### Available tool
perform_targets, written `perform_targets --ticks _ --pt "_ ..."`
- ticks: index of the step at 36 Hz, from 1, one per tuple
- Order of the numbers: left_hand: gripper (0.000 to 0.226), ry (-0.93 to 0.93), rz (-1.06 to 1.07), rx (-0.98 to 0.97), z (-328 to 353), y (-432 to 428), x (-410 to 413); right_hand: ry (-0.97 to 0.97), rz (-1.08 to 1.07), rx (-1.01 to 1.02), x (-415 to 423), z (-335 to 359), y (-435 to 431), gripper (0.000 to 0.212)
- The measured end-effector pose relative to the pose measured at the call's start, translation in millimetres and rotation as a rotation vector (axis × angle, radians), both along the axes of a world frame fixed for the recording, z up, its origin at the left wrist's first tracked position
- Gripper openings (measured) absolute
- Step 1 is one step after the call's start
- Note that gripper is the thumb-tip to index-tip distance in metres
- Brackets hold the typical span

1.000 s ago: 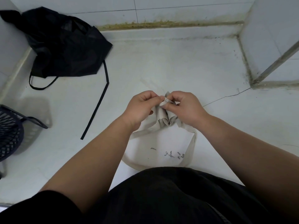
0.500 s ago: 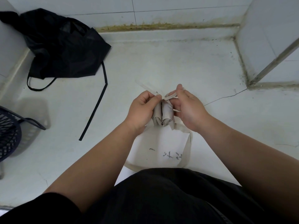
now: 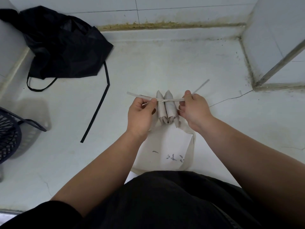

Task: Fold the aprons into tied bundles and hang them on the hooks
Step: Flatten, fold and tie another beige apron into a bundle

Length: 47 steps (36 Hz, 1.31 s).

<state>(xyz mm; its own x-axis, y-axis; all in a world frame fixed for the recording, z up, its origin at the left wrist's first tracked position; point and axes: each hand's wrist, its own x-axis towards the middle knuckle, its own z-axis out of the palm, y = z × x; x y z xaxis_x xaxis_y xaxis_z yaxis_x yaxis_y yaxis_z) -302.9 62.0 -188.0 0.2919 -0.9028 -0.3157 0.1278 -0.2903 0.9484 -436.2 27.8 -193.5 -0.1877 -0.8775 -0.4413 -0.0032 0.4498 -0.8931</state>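
Now, centre frame: rolled beige apron [image 3: 166, 108] sits between the hands, long axis running up-frame | left hand [image 3: 140, 113] and right hand [image 3: 193, 109] each pinch the tie [image 3: 176, 100], stretched taut sideways across it | both hands equally near

This is looking like a tiled utility or wash area: white wall tiles [image 3: 181, 7] are meeting a white surface [image 3: 165, 63] along a joint [image 3: 148, 25] that is showing yellow-brown grime. A dark plastic lattice basket [image 3: 8, 136] is sitting at the left edge, and a hairline crack [image 3: 231, 98] is running toward a metal-edged tiled corner [image 3: 283, 61].
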Motion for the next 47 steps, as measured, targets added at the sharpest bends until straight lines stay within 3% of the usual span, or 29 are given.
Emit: perform_targets --ticks 6,13,17,25,28,31,38,43,47 --pt "0.024 0.113 0.002 -0.004 -3 3 9 -0.131 -0.103 0.064 -5 5 -4 0.032" --pt "0.025 0.226 -0.027 -0.009 0 -1 9 -0.138 -0.166 0.120 -13 2 -6 0.032" --pt "0.020 0.250 -0.075 0.021 1 -4 9 -0.072 -0.073 0.049 -17 3 -8 0.033" --pt "0.016 0.044 -0.136 0.046 5 -10 -1 -0.026 0.154 0.080 -9 12 -8 0.039" --pt "0.015 0.004 -0.127 0.036 6 -11 -3 -0.106 0.282 0.084 -11 12 -3 0.029" --pt "0.015 -0.033 -0.127 0.017 7 -13 -3 -0.057 0.419 -0.028 -15 9 1 0.021" --pt "0.016 -0.136 -0.182 -0.035 11 -10 -7 0.120 0.301 -0.124 -15 2 1 0.015" --pt "0.023 -0.228 -0.236 -0.057 8 -8 -8 0.336 0.344 -0.100 -9 -2 1 0.028" --pt "0.021 -0.289 -0.273 -0.086 10 -10 -5 0.106 0.179 -0.005 -5 -2 -1 0.024"
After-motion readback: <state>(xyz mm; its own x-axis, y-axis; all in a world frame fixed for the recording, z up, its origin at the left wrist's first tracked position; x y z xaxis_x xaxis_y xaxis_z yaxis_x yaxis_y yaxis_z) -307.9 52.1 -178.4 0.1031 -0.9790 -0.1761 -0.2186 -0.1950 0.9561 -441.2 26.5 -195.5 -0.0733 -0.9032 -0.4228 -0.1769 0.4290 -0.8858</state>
